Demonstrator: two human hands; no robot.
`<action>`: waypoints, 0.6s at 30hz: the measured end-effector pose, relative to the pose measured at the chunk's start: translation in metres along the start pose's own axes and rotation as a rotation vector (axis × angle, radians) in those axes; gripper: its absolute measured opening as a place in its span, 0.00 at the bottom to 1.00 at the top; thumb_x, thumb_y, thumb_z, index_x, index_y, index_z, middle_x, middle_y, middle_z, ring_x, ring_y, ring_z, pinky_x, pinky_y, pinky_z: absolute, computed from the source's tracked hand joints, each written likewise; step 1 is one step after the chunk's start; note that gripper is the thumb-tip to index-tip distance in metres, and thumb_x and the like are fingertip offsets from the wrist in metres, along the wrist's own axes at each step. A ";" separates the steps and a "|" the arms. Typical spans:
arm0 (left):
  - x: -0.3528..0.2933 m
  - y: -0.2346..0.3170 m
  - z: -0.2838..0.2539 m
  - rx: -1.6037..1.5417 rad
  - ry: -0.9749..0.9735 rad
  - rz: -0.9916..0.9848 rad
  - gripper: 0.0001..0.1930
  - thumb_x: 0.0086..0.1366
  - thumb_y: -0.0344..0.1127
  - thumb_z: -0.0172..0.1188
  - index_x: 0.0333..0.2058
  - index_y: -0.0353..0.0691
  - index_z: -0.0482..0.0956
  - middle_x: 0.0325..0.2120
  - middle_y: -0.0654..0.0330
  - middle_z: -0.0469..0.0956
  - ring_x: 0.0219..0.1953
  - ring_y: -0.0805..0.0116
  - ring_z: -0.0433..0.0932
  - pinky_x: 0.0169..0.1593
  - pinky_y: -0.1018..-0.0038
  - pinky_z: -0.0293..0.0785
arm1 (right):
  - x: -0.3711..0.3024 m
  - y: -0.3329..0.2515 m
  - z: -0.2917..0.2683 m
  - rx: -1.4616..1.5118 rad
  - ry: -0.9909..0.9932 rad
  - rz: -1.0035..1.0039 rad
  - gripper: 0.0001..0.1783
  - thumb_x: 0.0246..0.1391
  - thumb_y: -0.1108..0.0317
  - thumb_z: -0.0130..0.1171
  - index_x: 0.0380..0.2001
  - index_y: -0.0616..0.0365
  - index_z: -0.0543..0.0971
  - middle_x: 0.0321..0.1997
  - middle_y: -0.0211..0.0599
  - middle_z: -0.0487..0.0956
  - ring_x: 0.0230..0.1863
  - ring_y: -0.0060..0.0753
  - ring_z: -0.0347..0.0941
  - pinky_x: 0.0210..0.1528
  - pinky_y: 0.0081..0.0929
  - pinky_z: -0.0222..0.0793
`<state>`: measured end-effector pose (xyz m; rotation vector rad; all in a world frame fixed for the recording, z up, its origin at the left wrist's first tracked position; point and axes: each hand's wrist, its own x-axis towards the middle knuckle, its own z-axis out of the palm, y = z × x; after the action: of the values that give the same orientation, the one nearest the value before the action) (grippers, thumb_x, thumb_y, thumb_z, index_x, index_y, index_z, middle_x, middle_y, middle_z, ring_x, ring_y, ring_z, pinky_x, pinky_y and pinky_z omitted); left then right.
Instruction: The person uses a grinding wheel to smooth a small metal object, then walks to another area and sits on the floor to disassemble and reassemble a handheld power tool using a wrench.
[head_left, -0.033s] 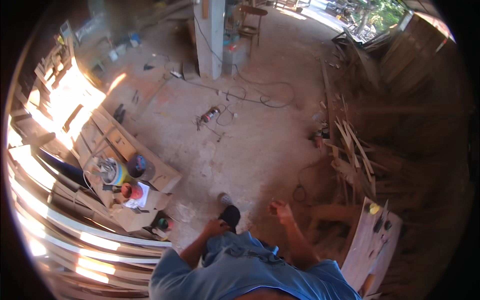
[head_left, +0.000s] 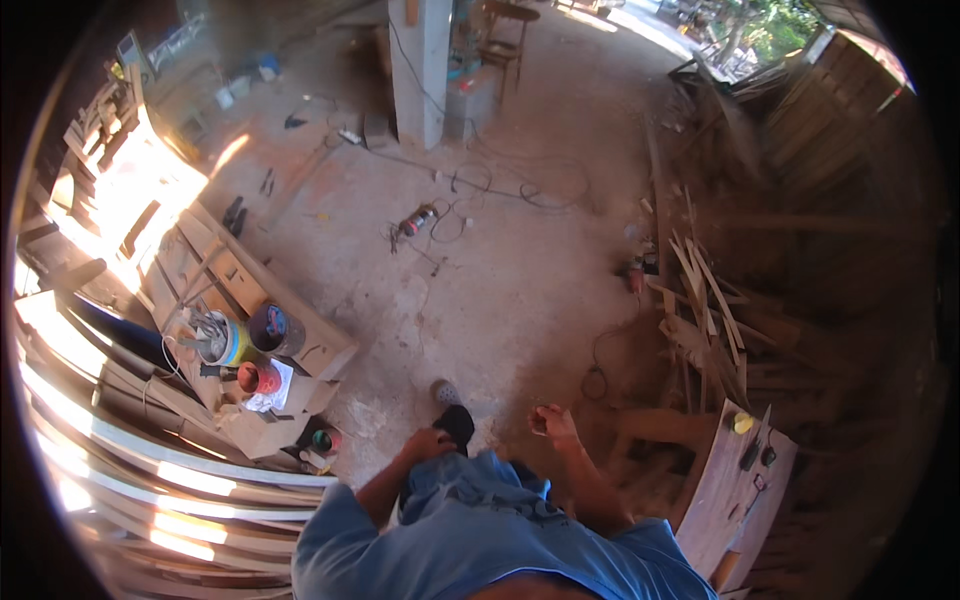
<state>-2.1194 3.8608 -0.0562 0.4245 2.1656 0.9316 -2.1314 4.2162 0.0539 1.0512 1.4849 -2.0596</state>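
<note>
My left hand (head_left: 429, 443) hangs at the front of my body, beside my dark-clad leg (head_left: 456, 424). Its back faces up, and the fingertips are too unclear to read. To the right, my right hand (head_left: 553, 421) is held out over the floor with its fingers loosely bent and apart. Nothing plain to see lies in it. A grey clog (head_left: 444, 391) shows on my foot just past the dark leg. Neither hand touches the wooden bench (head_left: 318, 345) on the left or the board-topped table (head_left: 712, 500) at lower right.
The bench carries a tool-filled bucket (head_left: 222, 342), a dark bucket (head_left: 276, 330) and a red container (head_left: 259, 376). A corded power tool (head_left: 417, 220) and loose cables lie on the floor ahead. Scrap wood (head_left: 705, 300) is heaped at right; long boards (head_left: 190, 487) at lower left. A pillar (head_left: 418, 75) stands ahead.
Both hands have shifted slightly left in the picture, and the left one sits a little higher. The right fingers look more bent. The room has slid slightly in view.
</note>
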 end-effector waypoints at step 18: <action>0.264 0.115 -0.281 0.122 0.051 -0.325 0.17 0.69 0.46 0.52 0.42 0.38 0.79 0.39 0.44 0.82 0.44 0.43 0.80 0.47 0.54 0.76 | 0.295 -0.306 0.117 -1.237 -0.320 -0.564 0.14 0.64 0.57 0.51 0.47 0.52 0.72 0.36 0.52 0.82 0.39 0.61 0.79 0.41 0.57 0.72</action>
<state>-2.5028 3.9448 0.0299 0.1005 2.2586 0.6387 -2.5711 4.2513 0.0417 -0.1904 2.4306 -0.9992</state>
